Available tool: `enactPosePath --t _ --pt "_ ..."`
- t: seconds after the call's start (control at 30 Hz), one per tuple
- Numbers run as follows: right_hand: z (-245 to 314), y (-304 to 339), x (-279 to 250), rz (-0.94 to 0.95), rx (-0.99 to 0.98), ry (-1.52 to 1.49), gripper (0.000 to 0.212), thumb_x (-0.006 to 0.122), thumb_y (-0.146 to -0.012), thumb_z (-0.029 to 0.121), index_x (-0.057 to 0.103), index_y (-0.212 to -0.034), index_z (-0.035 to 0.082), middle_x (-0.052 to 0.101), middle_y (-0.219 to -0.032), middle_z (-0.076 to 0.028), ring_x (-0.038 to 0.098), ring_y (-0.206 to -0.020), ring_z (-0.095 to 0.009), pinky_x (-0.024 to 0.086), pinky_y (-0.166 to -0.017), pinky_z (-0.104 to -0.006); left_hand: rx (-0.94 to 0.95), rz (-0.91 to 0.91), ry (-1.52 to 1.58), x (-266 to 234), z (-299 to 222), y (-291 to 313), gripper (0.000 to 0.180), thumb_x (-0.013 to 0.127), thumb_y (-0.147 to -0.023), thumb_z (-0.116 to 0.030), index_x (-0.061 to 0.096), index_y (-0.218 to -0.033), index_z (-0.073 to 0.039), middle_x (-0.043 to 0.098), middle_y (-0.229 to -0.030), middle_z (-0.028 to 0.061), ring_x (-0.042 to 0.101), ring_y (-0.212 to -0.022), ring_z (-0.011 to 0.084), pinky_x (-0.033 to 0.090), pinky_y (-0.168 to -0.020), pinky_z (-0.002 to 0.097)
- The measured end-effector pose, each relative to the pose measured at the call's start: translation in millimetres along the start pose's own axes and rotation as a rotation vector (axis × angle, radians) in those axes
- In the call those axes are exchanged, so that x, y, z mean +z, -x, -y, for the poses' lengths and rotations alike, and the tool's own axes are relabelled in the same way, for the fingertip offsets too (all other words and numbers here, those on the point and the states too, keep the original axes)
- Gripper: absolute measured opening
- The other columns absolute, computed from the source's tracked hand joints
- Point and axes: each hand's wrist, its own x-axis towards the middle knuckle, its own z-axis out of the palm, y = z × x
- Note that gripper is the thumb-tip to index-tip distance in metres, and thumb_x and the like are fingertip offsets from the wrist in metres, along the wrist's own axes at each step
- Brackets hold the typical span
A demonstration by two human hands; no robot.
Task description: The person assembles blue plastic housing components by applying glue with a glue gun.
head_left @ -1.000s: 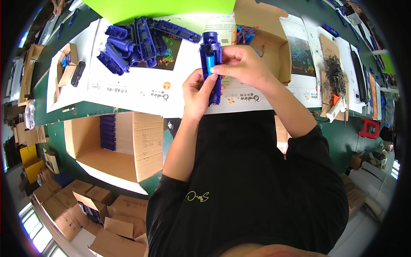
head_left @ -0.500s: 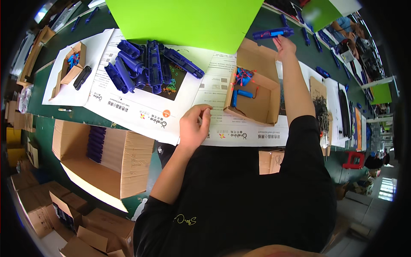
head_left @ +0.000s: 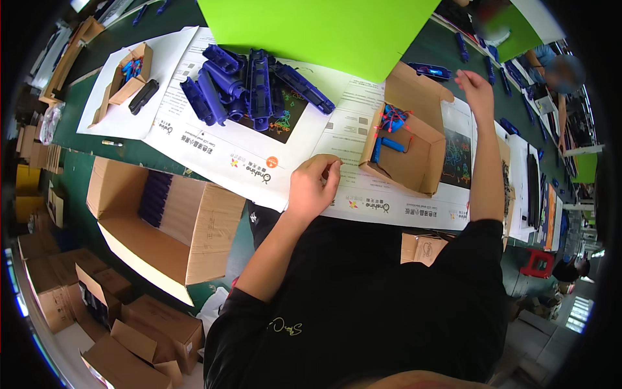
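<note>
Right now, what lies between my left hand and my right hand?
In the head view, the open box holding blue cylinders lies between your left hand and right hand.

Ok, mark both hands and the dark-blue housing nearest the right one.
Left hand [head_left: 312,187], head view: middle of hand.
Right hand [head_left: 477,92], head view: middle of hand.
Dark-blue housing [head_left: 428,72], head view: mid-length.

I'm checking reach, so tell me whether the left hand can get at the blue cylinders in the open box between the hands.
Probably yes: the left hand looks empty and sits left of the open box, whose lid is folded back; nothing appears to cover the blue cylinders.
</note>
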Motion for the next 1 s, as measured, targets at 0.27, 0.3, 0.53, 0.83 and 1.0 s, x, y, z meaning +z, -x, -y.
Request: enactPosePath --t 0.27,0.3,0.53,0.83,1.0 --pt "-43.0 217.9 -158.5 -0.342 0.316 0.261 0.028 0.060 -0.090 0.028 0.066 -0.085 0.002 0.062 -0.066 -0.003 0.052 -0.061 -0.007 0.042 -0.057 -0.0248 0.193 -0.041 -0.101 -5.3 -8.3 -61.5 0.028 0.060 -0.083 -0.002 0.058 -0.111 -0.001 0.058 -0.107 0.0162 0.058 -0.081 0.0235 0.047 -0.058 0.0286" --pt "-48.8 240.0 -170.5 -0.343 0.438 0.600 0.037 0.058 -0.089 0.038 0.066 -0.084 0.002 0.065 -0.069 -0.010 0.061 -0.062 -0.018 0.046 -0.060 -0.0334 0.205 -0.026 -0.181 -5.4 -4.4 -76.7 0.034 0.061 -0.084 -0.004 0.056 -0.117 -0.003 0.055 -0.113 0.0163 0.057 -0.091 0.0273 0.050 -0.061 0.0292" --pt "-79.6 329.7 -175.2 -0.093 1.112 0.485 0.066 0.051 -0.080 0.066 0.069 -0.072 0.004 0.067 -0.074 -0.015 0.067 -0.074 -0.030 0.050 -0.074 -0.0400 0.226 0.082 -0.614 6.0 22.4 -92.6 0.027 0.056 -0.089 -0.020 0.063 -0.108 -0.003 0.056 -0.115 0.0163 0.056 -0.100 0.0354 0.047 -0.085 0.0416" --pt "-102.2 330.2 -161.7 -0.356 0.938 0.466 0.060 0.064 -0.073 0.059 0.066 -0.072 -0.001 0.065 -0.067 -0.014 0.065 -0.066 -0.025 0.050 -0.063 -0.0358 0.244 0.099 -0.434 3.8 -6.1 -52.9 0.042 0.064 -0.078 -0.003 0.055 -0.118 -0.006 0.054 -0.103 0.0134 0.058 -0.091 0.0307 0.048 -0.074 0.0401" --pt "-61.6 324.4 -155.7 -0.627 0.525 0.735 0.043 0.077 -0.066 0.034 0.055 -0.079 -0.001 0.061 -0.081 -0.016 0.060 -0.074 -0.028 0.048 -0.068 -0.0351 -0.187 0.144 -0.407 -8.0 -11.3 -49.1 0.062 0.066 -0.082 -0.015 0.039 -0.136 -0.006 0.050 -0.109 0.0122 0.056 -0.076 0.0246 0.047 -0.064 0.0343"
